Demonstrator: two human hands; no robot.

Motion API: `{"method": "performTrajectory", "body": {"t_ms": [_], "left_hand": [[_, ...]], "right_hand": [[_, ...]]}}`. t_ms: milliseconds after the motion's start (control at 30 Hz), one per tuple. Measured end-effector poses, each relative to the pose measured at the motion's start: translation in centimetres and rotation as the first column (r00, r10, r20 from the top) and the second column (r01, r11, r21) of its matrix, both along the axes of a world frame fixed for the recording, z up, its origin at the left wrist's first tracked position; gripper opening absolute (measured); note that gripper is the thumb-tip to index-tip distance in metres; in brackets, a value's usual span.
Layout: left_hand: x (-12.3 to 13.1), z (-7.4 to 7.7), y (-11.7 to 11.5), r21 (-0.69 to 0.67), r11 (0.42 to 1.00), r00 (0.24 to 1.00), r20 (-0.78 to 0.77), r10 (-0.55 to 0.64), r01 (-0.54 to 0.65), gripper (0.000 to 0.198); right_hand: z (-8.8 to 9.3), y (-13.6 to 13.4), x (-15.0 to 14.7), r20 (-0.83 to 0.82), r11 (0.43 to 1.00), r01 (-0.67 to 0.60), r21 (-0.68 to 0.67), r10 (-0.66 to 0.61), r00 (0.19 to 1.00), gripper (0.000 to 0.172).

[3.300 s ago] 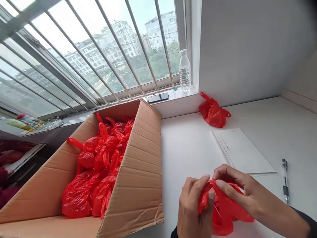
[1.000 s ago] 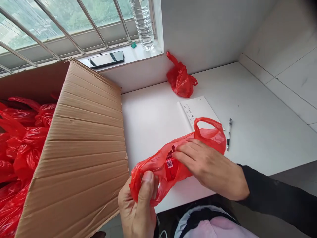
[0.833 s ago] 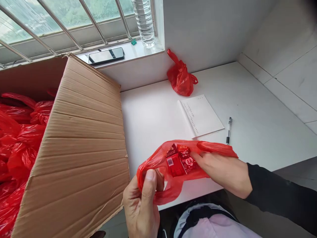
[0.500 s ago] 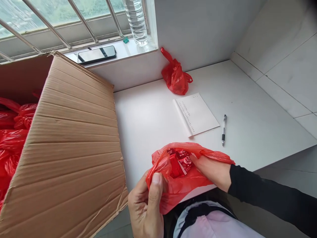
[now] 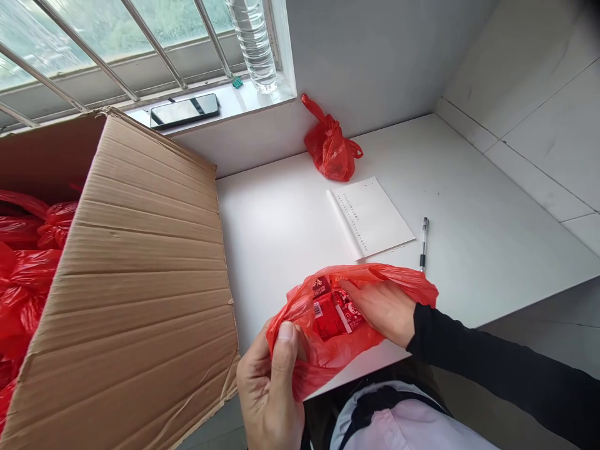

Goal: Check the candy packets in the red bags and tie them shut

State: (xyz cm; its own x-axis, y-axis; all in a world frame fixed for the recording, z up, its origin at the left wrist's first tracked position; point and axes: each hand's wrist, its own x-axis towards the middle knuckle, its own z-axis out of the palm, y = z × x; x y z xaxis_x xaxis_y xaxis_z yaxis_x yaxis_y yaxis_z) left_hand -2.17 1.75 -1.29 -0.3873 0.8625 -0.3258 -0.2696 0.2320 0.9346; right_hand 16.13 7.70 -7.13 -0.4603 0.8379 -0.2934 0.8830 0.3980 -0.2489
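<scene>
One red bag point(image 5: 328, 357) open, packets point(image 5: 328, 319) inside

Your left hand point(image 5: 275, 390) pinches its rim above the near edge of the surface point(image 5: 272, 234); your right hand point(image 5: 387, 307) is inside, its grip too hidden to judge. Its mouth is not yet closed; the gathered bag point(image 5: 335, 156) behind and several bags point(image 5: 32, 272) in the box point(image 5: 140, 281) look tied.

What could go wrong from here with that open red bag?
The red bag looks thin and could tear where the left hand grips its edge. With its mouth open and the right hand reaching inside, the red packets might spill if it tips. The pen appears close to the bag's far edge, so it could get nudged.
</scene>
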Motion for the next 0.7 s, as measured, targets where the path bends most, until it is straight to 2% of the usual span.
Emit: {"method": "performTrajectory", "body": {"t_ms": [67, 200, 367, 433, 700], "left_hand": [[-0.1, 0.0, 0.1, -0.001, 1.000, 1.000, 0.000, -0.011, 0.011, 0.050], [-0.2, 0.1, 0.2, -0.001, 1.000, 1.000, 0.004, -0.017, 0.017, 0.050], [0.5, 0.8, 0.3, 0.016, 0.997, 0.997, 0.045, 0.070, -0.071, 0.048], [0.7, 0.9, 0.2, 0.022, 0.996, 0.995, 0.033, 0.090, -0.090, 0.047], [-1.0, 0.0, 0.1, 0.010, 1.000, 1.000, -0.012, 0.018, -0.017, 0.045]], "right_hand": [[0.0, 0.2, -0.1, 0.043, 1.000, -0.010, 0.025, 0.009, 0.999, 0.054], [-0.2, 0.7, -0.5, 0.043, 0.999, -0.041, -0.013, 0.041, 0.998, 0.056], [-0.7, 1.1, -2.1, 0.018, 0.985, -0.118, -0.127, 0.122, 0.992, 0.069], [-0.7, 1.2, -2.7, 0.048, 0.982, -0.117, -0.148, 0.125, 0.991, 0.069], [-0.4, 1.3, -2.9, 0.061, 0.975, -0.111, -0.194, 0.125, 0.990, 0.075]]}}
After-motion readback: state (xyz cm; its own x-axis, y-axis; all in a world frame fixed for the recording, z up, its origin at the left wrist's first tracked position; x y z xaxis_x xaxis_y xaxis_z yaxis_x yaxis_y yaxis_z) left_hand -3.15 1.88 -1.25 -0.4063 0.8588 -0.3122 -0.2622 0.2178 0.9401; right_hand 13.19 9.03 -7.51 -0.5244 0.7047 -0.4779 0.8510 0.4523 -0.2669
